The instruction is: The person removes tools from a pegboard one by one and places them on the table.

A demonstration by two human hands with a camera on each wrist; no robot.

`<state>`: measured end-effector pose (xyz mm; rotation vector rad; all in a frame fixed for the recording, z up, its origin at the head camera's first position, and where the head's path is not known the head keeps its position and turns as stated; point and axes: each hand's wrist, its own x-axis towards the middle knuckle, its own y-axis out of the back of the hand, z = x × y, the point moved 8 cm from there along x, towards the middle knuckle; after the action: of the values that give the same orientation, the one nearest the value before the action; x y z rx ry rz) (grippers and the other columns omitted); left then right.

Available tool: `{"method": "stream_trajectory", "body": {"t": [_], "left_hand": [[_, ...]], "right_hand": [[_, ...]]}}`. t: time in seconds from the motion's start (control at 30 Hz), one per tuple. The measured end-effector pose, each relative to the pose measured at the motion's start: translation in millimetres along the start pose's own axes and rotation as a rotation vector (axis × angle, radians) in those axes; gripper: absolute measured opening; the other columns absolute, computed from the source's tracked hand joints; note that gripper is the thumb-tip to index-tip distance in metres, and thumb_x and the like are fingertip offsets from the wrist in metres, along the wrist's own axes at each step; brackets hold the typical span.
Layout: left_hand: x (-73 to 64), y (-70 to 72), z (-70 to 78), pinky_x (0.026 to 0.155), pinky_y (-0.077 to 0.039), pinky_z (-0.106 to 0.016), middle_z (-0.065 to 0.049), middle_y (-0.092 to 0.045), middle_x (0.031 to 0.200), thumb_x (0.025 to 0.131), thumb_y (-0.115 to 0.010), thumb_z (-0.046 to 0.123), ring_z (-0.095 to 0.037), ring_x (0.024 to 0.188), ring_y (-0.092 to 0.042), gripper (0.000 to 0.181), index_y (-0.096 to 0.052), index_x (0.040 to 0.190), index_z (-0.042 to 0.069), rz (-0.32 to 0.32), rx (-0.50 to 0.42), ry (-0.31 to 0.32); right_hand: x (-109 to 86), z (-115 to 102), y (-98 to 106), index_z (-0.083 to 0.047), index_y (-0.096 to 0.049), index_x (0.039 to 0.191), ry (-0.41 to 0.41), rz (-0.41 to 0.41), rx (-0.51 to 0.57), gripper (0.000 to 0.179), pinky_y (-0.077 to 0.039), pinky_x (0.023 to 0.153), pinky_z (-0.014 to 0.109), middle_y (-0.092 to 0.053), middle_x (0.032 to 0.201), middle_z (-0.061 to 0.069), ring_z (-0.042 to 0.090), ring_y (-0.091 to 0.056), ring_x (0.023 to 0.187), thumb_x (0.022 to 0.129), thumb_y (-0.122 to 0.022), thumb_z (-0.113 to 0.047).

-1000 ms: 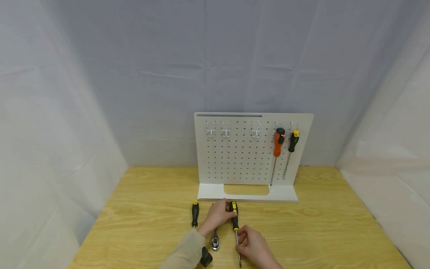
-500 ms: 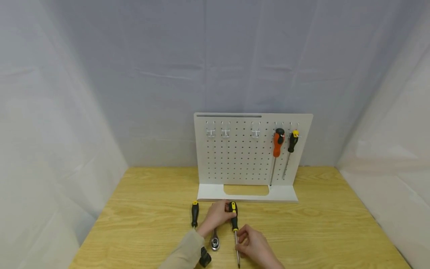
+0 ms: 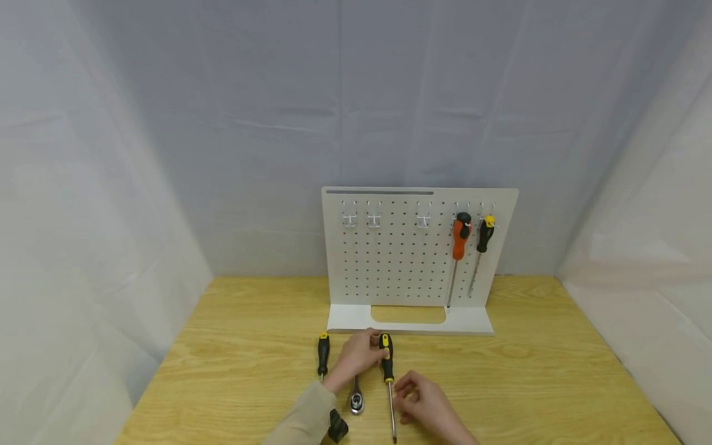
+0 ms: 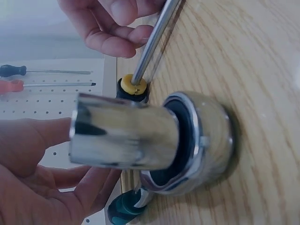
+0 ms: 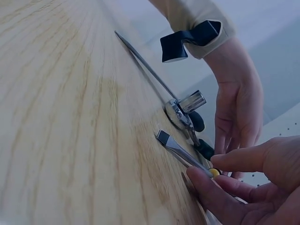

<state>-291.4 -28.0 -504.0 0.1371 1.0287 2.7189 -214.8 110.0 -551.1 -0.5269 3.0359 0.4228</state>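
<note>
A black-and-yellow screwdriver (image 3: 387,364) lies on the wooden table with its flat tip towards me. At the far end, my left hand (image 3: 358,355) pinches its handle between thumb and fingers. Beside the steel shaft (image 5: 180,154) is my right hand (image 3: 425,405), its fingers loosely bent and slightly apart from the shaft in the head view. Under my left wrist lies a ratchet wrench (image 3: 356,402), its socket (image 4: 126,133) large in the left wrist view. Left of it a second black screwdriver with a yellow end (image 3: 323,355) is partly covered by my sleeve.
A white pegboard (image 3: 389,266) stands behind the tools, with several hooks. An orange screwdriver (image 3: 460,238) and a black-and-yellow one (image 3: 486,235) hang at its right side. Pale sheets (image 3: 267,154) enclose the table (image 3: 250,340).
My right hand has drawn off the screwdriver's shaft, a little to the right. The shaft's tip has swung slightly left. My left hand stays at the handle, shifted slightly left.
</note>
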Motion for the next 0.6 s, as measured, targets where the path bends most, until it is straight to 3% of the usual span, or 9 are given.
{"method": "stream_trajectory", "body": {"t": [0.2, 0.37, 0.6], "left_hand": [[1.1, 10.1, 6.7, 0.076, -0.06, -0.039, -0.022, -0.07, 0.107, 0.09, -0.074, 0.011, -0.03, 0.089, -0.07, 0.043, -0.061, 0.125, -0.011, 0.013, -0.041, -0.032], [4.6, 22.3, 10.9, 0.081, -0.062, -0.044, -0.025, -0.068, 0.115, 0.095, -0.07, 0.01, -0.038, 0.101, -0.07, 0.041, -0.058, 0.129, -0.01, 0.048, -0.119, -0.074], [10.3, 35.1, 16.0, 0.087, -0.061, -0.046, -0.021, -0.068, 0.12, 0.099, -0.064, 0.009, -0.038, 0.106, -0.068, 0.033, -0.061, 0.13, -0.004, 0.117, -0.157, -0.158]], "right_hand": [[0.7, 0.1, 7.2, 0.007, -0.06, 0.105, -0.018, 0.007, 0.02, 0.018, -0.062, 0.057, 0.03, -0.064, 0.088, 0.007, 0.02, -0.066, 0.066, 0.091, -0.07, 0.001], [3.1, -4.9, 19.0, 0.008, -0.061, 0.109, 0.009, 0.052, 0.02, 0.02, -0.061, 0.058, 0.029, -0.064, 0.089, 0.008, 0.018, -0.064, 0.07, 0.094, -0.069, -0.002], [9.2, -9.3, 41.8, 0.012, -0.061, 0.115, 0.043, 0.14, 0.021, 0.025, -0.06, 0.062, 0.027, -0.066, 0.098, 0.015, 0.02, -0.065, 0.079, 0.094, -0.067, 0.001]]}}
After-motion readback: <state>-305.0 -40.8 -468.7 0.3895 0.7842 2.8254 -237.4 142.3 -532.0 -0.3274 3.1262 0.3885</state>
